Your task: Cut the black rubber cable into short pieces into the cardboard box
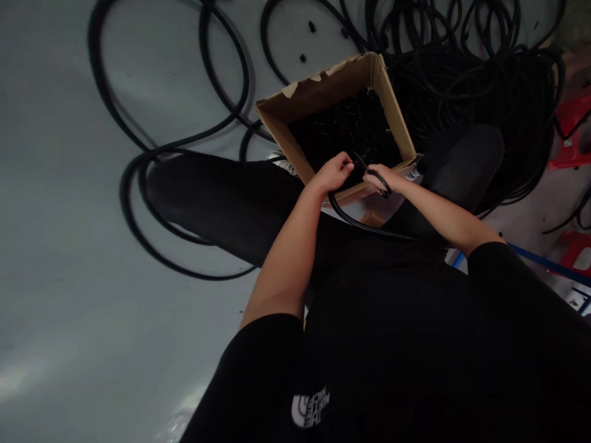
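Head view looks down at a person sitting with both arms reaching out in front. Both elbows are bent a little, and the two hands come close together over the near edge of a cardboard box (318, 101). The left hand (330, 173) has its fingers (345, 163) closed, pinching a black tube (360, 223) near its end. The right hand (382, 178) has its fingers curled shut through the black loops of one pair of scissors (384, 186), and the thin blades point at the left hand. It is too dark to tell if the blades are open. The tube hangs from the left hand, dips in a long curve under the arms, and goes off to the right. The box sits on the floor (92, 246) just past the person's two legs (221, 203). There is one box, and its far top edge is torn. It is full of short black pieces (346, 129), too many to count. Past the box, big coils (462, 86) of black tube lie in a heap, and more loops lie on the grey floor. Two small black bits (311, 26) lie near the box's far corner. At the right are two red plastic things (572, 123) and one blue strap (549, 264).
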Demonstrator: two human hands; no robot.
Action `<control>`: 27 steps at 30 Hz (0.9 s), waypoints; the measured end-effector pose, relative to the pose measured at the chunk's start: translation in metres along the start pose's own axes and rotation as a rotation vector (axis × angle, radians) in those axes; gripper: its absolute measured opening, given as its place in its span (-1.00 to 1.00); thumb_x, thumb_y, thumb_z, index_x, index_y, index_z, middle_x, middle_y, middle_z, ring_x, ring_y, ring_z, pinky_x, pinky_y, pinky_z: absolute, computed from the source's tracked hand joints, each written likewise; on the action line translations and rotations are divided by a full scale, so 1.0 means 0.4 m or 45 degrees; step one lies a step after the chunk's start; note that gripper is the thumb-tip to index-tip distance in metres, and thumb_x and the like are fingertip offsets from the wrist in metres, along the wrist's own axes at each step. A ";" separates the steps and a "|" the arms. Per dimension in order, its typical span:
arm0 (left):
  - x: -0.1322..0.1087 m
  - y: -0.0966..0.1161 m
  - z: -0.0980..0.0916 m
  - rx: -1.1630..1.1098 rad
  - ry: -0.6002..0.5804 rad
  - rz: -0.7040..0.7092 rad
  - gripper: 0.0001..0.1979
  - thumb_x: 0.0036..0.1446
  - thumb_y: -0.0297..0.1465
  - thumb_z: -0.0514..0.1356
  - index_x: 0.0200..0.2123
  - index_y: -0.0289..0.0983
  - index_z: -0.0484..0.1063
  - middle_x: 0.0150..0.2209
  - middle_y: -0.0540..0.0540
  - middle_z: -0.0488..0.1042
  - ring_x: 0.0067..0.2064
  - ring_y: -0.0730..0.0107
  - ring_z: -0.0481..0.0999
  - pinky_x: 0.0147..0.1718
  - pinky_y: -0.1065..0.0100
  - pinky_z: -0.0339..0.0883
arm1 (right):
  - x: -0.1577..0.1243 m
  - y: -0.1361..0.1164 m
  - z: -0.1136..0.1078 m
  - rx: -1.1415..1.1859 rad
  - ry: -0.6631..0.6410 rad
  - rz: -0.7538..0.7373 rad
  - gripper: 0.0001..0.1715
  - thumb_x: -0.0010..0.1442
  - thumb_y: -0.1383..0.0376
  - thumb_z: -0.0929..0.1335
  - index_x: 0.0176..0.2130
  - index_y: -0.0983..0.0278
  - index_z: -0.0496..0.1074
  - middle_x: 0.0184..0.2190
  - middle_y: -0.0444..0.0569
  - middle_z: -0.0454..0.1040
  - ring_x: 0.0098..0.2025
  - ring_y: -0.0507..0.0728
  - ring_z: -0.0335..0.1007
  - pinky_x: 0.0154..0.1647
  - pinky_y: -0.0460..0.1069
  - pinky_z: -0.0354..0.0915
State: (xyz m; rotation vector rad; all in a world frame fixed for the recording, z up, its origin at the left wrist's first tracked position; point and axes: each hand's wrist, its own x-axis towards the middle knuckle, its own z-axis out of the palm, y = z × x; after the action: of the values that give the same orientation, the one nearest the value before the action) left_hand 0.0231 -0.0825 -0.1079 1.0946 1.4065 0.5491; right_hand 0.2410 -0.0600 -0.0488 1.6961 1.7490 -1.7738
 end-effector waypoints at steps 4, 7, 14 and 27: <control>0.015 -0.025 0.012 0.042 0.115 -0.053 -0.71 0.38 -0.53 0.43 -0.28 -0.13 0.41 -0.37 0.00 0.39 -0.24 0.18 0.42 -0.02 0.22 0.47 | 0.016 0.011 0.007 -0.116 0.019 0.001 -0.70 0.52 0.37 0.42 -0.31 0.18 0.43 -0.64 -0.16 0.37 -0.56 0.15 0.43 -0.42 -0.06 0.36; 0.026 -0.050 0.016 0.077 0.145 -0.069 -0.70 0.40 -0.52 0.43 -0.31 -0.12 0.41 -0.41 0.00 0.37 -0.27 0.17 0.39 -0.07 0.22 0.45 | 0.020 0.010 0.008 -0.192 0.046 -0.006 -0.70 0.49 0.38 0.44 -0.34 0.20 0.47 -0.64 -0.13 0.39 -0.52 0.16 0.46 -0.34 -0.04 0.43; 0.028 -0.060 0.011 0.023 0.106 -0.084 -0.70 0.42 -0.52 0.44 -0.28 -0.13 0.42 -0.41 0.01 0.39 -0.32 0.22 0.37 -0.20 0.28 0.36 | 0.003 0.001 -0.001 -0.174 0.008 -0.014 -0.61 0.63 0.35 0.45 -0.31 0.20 0.44 -0.63 -0.17 0.39 -0.53 0.10 0.42 -0.33 -0.07 0.39; -0.039 0.077 -0.001 -0.257 -0.168 -0.340 -0.70 0.76 -0.29 0.20 -0.17 -0.20 0.39 -0.42 0.11 0.28 -0.51 0.53 0.16 -0.51 0.52 0.08 | 0.034 0.047 -0.014 0.323 -0.107 -0.143 -0.65 0.61 0.41 0.47 -0.24 0.18 0.37 -0.65 -0.33 0.30 -0.68 -0.01 0.23 -0.66 -0.20 0.10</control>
State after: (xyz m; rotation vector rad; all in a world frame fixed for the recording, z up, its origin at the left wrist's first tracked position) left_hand 0.0291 -0.0819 -0.0741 0.7540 1.3247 0.4076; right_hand 0.2531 -0.0540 -0.0685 1.6094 1.6752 -2.1636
